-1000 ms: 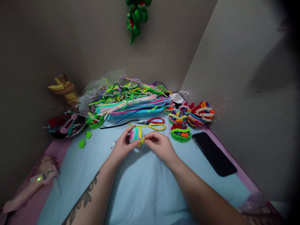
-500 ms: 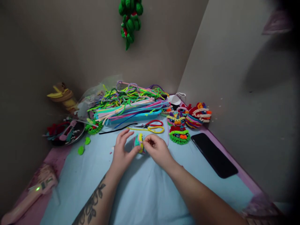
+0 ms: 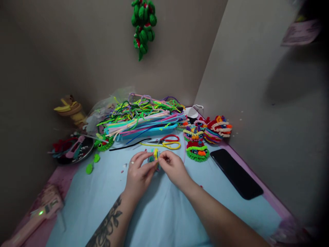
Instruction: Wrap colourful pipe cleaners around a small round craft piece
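Observation:
Between my two hands is a small pipe-cleaner figure (image 3: pixel 155 154) in yellow, teal and pink, partly hidden by fingers. My left hand (image 3: pixel 140 171) grips it from the left, thumb and fingers closed around its side. From the right, my right hand (image 3: pixel 172 166) pinches its edge between thumb and forefinger. Just beyond the hands lie scissors (image 3: pixel 171 141) with one red and one yellow handle loop. A black pipe cleaner (image 3: pixel 128 144) rests to the left of them.
A blue tray (image 3: pixel 154 132) heaped with pipe cleaners (image 3: pixel 144 116) stands at the back. Finished pipe-cleaner figures (image 3: pixel 197 151) and a black phone (image 3: pixel 236 174) are on the right. A pink glue gun (image 3: pixel 38 216) and a dark dish (image 3: pixel 88 151) sit left; green pieces (image 3: pixel 89 168) lie nearby.
My left fingers have closed in on the pipe-cleaner figure from a more open pose, and it has turned slightly. My right hand keeps its pinch. The view has tilted a little upward.

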A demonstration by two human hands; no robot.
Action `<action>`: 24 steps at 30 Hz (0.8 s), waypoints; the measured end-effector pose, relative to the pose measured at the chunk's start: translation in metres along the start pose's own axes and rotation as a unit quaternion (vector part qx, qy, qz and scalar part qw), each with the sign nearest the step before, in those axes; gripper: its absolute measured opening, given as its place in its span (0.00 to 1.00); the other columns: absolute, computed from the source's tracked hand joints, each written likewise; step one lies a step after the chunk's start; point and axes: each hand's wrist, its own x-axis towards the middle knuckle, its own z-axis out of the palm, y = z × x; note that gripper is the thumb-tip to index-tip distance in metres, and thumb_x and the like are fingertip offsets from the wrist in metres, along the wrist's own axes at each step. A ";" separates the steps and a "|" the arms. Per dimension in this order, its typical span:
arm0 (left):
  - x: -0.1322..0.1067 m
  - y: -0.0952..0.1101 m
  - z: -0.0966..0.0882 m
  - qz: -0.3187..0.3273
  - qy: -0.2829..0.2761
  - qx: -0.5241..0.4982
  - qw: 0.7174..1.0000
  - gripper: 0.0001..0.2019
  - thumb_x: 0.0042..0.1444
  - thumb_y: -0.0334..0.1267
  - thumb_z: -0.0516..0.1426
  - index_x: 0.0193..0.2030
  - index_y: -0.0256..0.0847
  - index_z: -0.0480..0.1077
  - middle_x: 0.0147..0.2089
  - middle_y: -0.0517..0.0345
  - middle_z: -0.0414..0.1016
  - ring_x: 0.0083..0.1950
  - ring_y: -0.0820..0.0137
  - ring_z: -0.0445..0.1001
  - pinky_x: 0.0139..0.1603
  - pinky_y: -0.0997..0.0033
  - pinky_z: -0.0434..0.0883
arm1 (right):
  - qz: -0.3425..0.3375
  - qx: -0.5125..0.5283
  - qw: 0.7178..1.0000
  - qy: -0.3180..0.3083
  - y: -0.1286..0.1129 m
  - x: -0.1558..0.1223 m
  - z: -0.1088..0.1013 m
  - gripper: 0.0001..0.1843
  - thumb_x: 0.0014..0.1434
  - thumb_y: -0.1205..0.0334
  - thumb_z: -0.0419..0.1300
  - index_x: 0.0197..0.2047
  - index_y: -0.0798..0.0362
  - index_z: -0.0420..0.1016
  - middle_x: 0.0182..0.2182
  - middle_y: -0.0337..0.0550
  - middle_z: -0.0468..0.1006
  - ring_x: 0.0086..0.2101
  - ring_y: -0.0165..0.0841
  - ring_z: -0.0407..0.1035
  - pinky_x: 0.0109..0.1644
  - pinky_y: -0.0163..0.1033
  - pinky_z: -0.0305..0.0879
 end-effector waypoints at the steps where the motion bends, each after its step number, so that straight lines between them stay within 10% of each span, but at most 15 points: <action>1: -0.001 0.000 0.001 -0.008 -0.006 -0.008 1.000 0.11 0.54 0.31 0.58 0.41 0.50 0.76 0.50 0.54 0.74 0.53 0.63 0.68 0.54 0.56 0.67 | 0.012 0.021 1.000 -0.006 0.000 0.001 -0.001 0.07 0.55 0.60 0.55 0.27 0.52 0.65 0.23 0.36 0.68 0.26 0.30 0.63 0.31 0.35 0.60; 9: 0.001 -0.001 0.000 -0.166 -0.066 -0.152 0.972 0.28 0.49 0.40 0.63 0.58 0.46 0.66 0.62 0.47 0.63 0.64 0.57 0.60 0.63 0.53 0.59 | 0.025 0.095 0.991 -0.091 -0.002 0.000 -0.002 0.08 0.52 0.59 0.57 0.27 0.52 0.64 0.23 0.35 0.65 0.26 0.28 0.61 0.31 0.33 0.58; 16: 0.004 -0.010 -0.006 -0.256 -0.112 -0.327 0.903 0.23 0.53 0.42 0.60 0.56 0.43 0.68 0.63 0.47 0.63 0.66 0.59 0.59 0.65 0.58 0.57 | 0.073 0.127 0.978 -0.147 0.000 0.001 -0.004 0.12 0.51 0.53 0.60 0.27 0.52 0.63 0.21 0.32 0.62 0.22 0.26 0.58 0.26 0.32 0.55; 24: 0.008 -0.007 -0.003 -0.296 -0.099 -0.296 0.903 0.17 0.51 0.41 0.60 0.48 0.41 0.73 0.58 0.47 0.70 0.61 0.58 0.65 0.63 0.56 0.58 | 0.077 0.138 0.978 -0.137 -0.001 -0.001 -0.003 0.16 0.50 0.50 0.62 0.28 0.53 0.65 0.21 0.32 0.65 0.21 0.25 0.60 0.24 0.32 0.56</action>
